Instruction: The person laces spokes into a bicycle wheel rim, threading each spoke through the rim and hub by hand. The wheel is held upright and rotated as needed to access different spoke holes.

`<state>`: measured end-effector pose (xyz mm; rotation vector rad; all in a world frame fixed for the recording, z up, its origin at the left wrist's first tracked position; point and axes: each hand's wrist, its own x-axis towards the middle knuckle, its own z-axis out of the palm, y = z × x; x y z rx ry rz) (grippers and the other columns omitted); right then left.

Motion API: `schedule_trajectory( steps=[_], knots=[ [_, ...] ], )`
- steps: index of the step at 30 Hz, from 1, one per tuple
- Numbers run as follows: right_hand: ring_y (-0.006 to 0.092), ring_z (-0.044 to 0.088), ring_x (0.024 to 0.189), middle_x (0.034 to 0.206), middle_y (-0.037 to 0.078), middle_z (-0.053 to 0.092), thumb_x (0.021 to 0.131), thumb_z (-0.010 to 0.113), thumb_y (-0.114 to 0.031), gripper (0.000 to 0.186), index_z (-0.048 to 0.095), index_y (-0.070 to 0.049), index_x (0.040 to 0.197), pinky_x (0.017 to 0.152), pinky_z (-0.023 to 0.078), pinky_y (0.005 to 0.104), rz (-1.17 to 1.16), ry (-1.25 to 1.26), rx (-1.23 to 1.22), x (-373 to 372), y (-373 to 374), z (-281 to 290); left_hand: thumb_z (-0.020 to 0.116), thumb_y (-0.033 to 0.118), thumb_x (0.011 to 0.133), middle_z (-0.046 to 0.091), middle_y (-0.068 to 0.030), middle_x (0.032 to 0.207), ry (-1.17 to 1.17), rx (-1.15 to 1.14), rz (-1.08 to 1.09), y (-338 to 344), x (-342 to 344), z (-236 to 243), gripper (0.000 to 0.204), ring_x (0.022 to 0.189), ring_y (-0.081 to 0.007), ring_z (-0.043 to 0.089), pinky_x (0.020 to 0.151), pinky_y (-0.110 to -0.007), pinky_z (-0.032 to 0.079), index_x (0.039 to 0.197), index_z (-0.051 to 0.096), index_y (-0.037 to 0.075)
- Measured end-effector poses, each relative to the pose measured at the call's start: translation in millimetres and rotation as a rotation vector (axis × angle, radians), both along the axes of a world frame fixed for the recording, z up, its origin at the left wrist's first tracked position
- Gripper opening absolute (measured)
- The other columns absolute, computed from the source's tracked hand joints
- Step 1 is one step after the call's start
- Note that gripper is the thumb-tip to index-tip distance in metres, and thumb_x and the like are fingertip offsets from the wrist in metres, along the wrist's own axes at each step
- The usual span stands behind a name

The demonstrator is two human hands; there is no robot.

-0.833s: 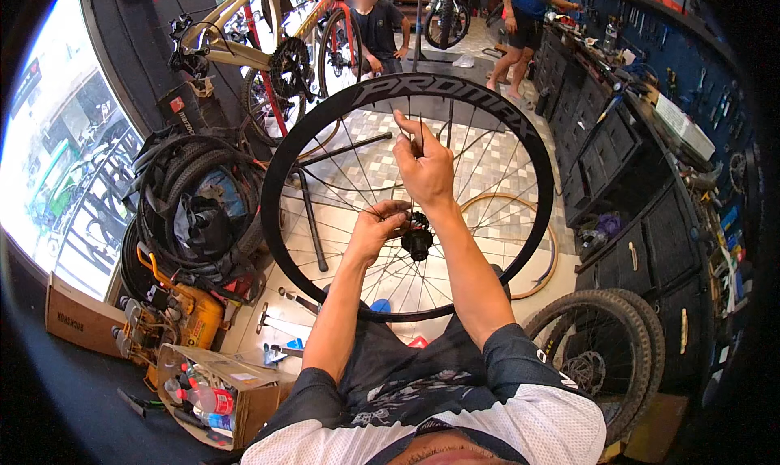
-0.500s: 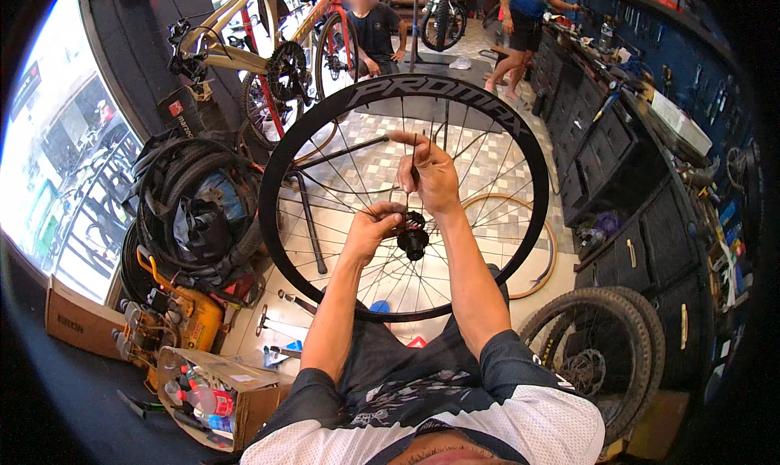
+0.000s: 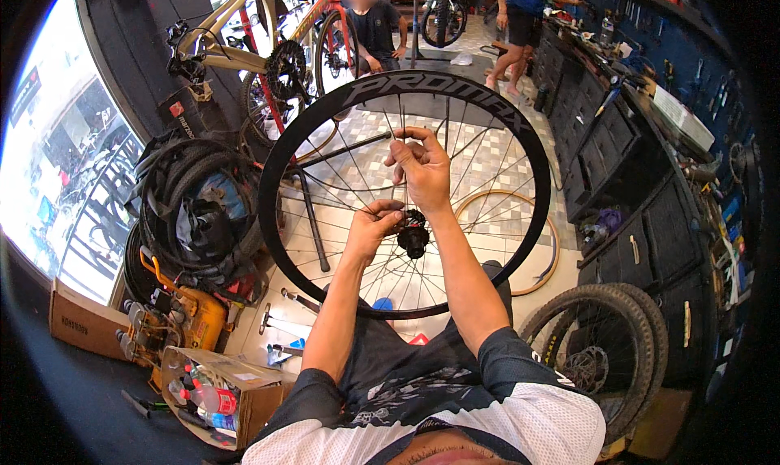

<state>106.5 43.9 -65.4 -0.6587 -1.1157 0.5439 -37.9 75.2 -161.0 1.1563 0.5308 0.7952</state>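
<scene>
A bicycle wheel with a deep black rim (image 3: 534, 172) stands in front of my lap, its lower edge close to my thighs. Thin spokes run from the rim to the black hub (image 3: 413, 241). My right hand (image 3: 422, 171) reaches in among the spokes above the hub, thumb and fingers closed around an upright spoke (image 3: 403, 112). Lower down, my left hand (image 3: 374, 228) pinches beside the hub flange, at what looks like the hub end of a spoke; its fingertips partly cover that spot.
Coiled tyres (image 3: 162, 197), a yellow compressor (image 3: 199, 319) and a cardboard box of bottles (image 3: 268, 375) stand left. Knobby wheels (image 3: 646, 335) lean at right beside black drawers (image 3: 634, 254). A thin tan tyre (image 3: 555, 254) lies on the floor. Two people are beyond, near bikes.
My right hand has shifted slightly upward and turned; its index finger, stretched out before, now curls in at the spoke. My left hand stays by the hub. The wheel has barely moved.
</scene>
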Motion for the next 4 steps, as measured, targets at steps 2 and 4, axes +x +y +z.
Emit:
schedule_trajectory(
  steps=[2, 4],
  knots=[
    [0.0132, 0.068, 0.072, 0.087, 0.010, 0.073, 0.106, 0.063, -0.021, 0.025, 0.060, -0.004, 0.123, 0.059, 0.051, 0.0214, 0.041, 0.011, -0.010, 5.3, 2.1, -0.4, 0.074, 0.011, 0.095, 0.075, -0.0126, 0.106, -0.033, -0.059, 0.019, -1.9, -1.2, 5.3, 0.035, 0.095, -0.0210, 0.073, 0.091, -0.035, 0.060, 0.126, 0.062, -0.002],
    [0.0168, 0.070, 0.076, 0.093, 0.011, 0.075, 0.105, 0.063, -0.019, 0.025, 0.059, -0.005, 0.126, 0.069, 0.056, 0.0229, 0.117, 0.050, -0.068, 12.3, 1.2, -1.7, 0.071, 0.015, 0.098, 0.073, -0.0166, 0.113, -0.134, -0.167, 0.023, -2.6, -9.1, 10.8, 0.045, 0.103, -0.0242, 0.072, 0.095, -0.035, 0.059, 0.136, 0.057, -0.002]
  ],
)
